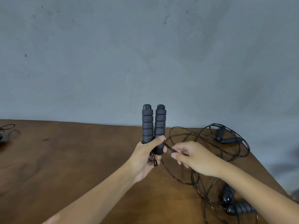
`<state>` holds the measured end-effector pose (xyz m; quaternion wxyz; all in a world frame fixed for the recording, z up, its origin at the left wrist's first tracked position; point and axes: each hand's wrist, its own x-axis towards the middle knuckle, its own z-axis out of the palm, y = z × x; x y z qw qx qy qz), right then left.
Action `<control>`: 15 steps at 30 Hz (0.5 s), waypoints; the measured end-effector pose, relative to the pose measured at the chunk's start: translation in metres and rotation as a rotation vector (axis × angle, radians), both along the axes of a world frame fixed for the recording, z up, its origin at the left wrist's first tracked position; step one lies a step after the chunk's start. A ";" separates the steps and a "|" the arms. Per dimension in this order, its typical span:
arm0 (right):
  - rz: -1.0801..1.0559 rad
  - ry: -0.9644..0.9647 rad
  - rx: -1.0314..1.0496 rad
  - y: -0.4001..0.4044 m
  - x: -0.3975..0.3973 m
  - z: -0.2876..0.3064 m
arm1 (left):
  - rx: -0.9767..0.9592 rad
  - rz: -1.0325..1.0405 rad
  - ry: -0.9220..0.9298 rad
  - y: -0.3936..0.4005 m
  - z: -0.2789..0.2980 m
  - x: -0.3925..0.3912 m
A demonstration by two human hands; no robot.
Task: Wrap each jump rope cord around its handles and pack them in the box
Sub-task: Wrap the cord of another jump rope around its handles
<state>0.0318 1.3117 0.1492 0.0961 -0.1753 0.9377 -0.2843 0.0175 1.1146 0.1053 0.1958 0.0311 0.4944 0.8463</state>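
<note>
Dark grey ribbed handles (153, 125), black cords (210, 159), brown wooden table (72, 159), blue-grey mottled wall (145, 54).

Two bare forearms, no sleeves, unadorned fingers (175, 156)

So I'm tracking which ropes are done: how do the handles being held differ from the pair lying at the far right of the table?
The held handles stand upright, side by side, gripped near their lower ends by the left hand; the far pair lies flat on the table, untouched. The held pair's cord is pinched by the right hand; the far pair's lies in loose loops. Both pairs are dark with ribbed foam grips.
</note>
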 end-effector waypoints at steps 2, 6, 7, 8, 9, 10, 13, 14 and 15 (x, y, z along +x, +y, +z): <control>-0.023 0.024 0.001 -0.007 0.004 -0.002 | -0.025 0.038 -0.017 -0.007 -0.004 -0.005; -0.057 0.109 0.051 -0.021 0.008 -0.004 | -0.051 0.148 -0.079 -0.023 -0.014 -0.014; -0.055 0.129 0.060 -0.025 0.009 -0.004 | -0.055 0.158 -0.086 -0.028 -0.017 -0.016; -0.042 0.148 0.071 -0.029 0.010 -0.004 | -0.059 0.155 -0.091 -0.032 -0.020 -0.018; -0.027 0.165 0.092 -0.033 0.011 -0.005 | -0.059 0.147 -0.098 -0.035 -0.023 -0.018; -0.008 0.189 0.110 -0.038 0.013 -0.006 | -0.055 0.135 -0.104 -0.039 -0.026 -0.019; -0.005 0.241 0.141 -0.056 0.015 -0.010 | -0.038 0.103 -0.123 -0.052 -0.032 -0.020; -0.014 0.251 0.142 -0.063 0.016 -0.010 | -0.025 0.098 -0.139 -0.057 -0.033 -0.020; -0.021 0.261 0.144 -0.069 0.017 -0.010 | -0.006 0.100 -0.155 -0.063 -0.035 -0.020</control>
